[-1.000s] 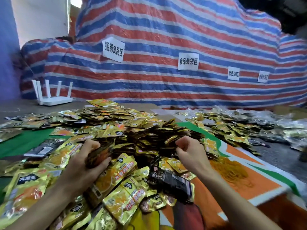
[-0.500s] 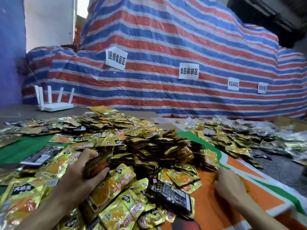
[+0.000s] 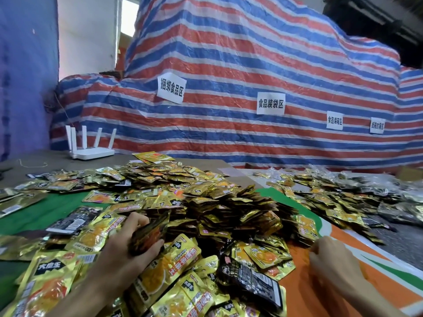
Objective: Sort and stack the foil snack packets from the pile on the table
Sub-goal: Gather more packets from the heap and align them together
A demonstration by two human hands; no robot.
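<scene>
The pile [image 3: 219,202] of foil packets fills the centre of the frame on the table [image 3: 52,156]. The left hand [image 3: 123,257], lower left, rests on the pile's near slope and grips a stack [image 3: 148,234] of packets held edge-on, with the thumb against its near edge, the fingers curled over its far edge, and the forearm entering from the bottom edge. The right hand [image 3: 332,261], lower right, lies on the orange cloth [image 3: 309,294] just beside the pile's right edge, its back toward the camera and its fingers curled under; whether they hold anything cannot be told
</scene>
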